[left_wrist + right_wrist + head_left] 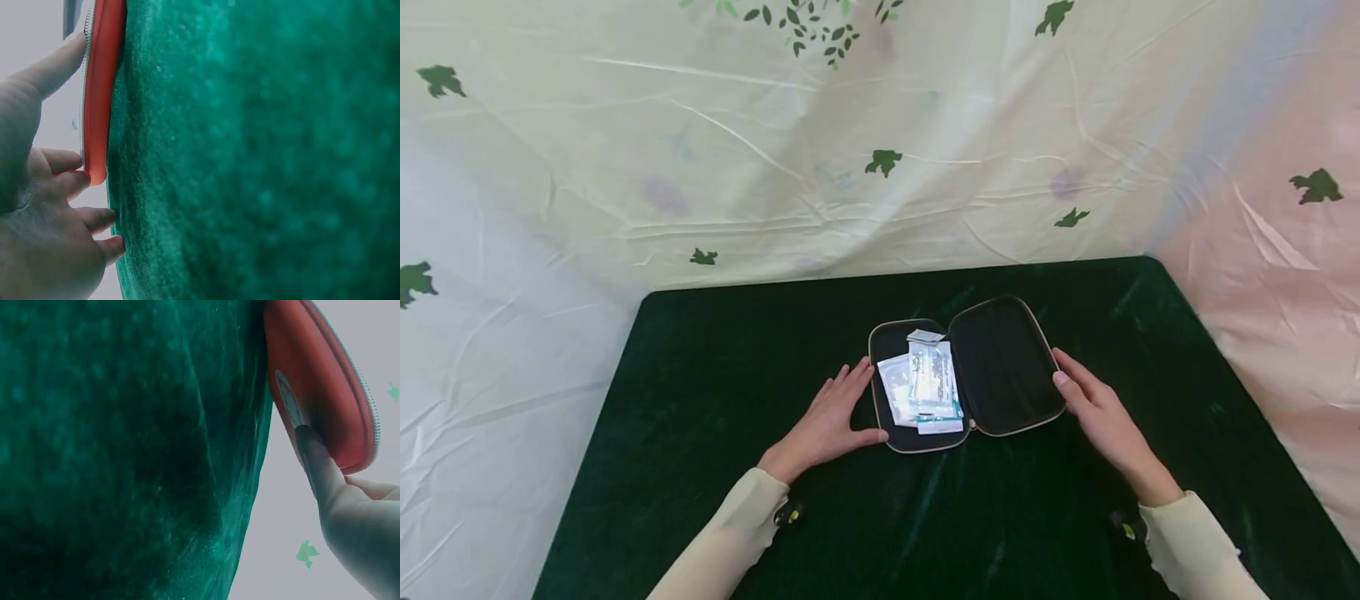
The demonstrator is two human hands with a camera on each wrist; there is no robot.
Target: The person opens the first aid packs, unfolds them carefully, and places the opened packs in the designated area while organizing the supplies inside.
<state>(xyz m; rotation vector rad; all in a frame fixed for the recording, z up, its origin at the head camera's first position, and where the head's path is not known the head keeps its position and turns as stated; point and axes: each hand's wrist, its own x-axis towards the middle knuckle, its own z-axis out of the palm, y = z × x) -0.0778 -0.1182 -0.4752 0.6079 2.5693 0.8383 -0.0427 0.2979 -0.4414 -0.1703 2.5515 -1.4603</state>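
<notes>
A small zippered case [1006, 367], red outside and black inside, lies unfolded on the table. Its left half holds several white and blue sealed packets [931, 379]. My left hand [831, 421] is at that half's left side, thumb near the lower corner and fingertips at the edge. In the left wrist view, spread fingers [62, 187] touch the zipper edge of the red shell [103, 94]. With the right hand [1105, 417] I pinch the lid's right edge, thumb on top. The right wrist view shows a finger [319, 462] against the lid's red outer face [319, 381], beside an oval badge.
A dark green velvet cloth [737, 358] covers the table. Behind and beside it hang pale fabric sheets [737, 167] with green leaf prints. Each wrist carries a small dark device at the sleeve cuff [1187, 525].
</notes>
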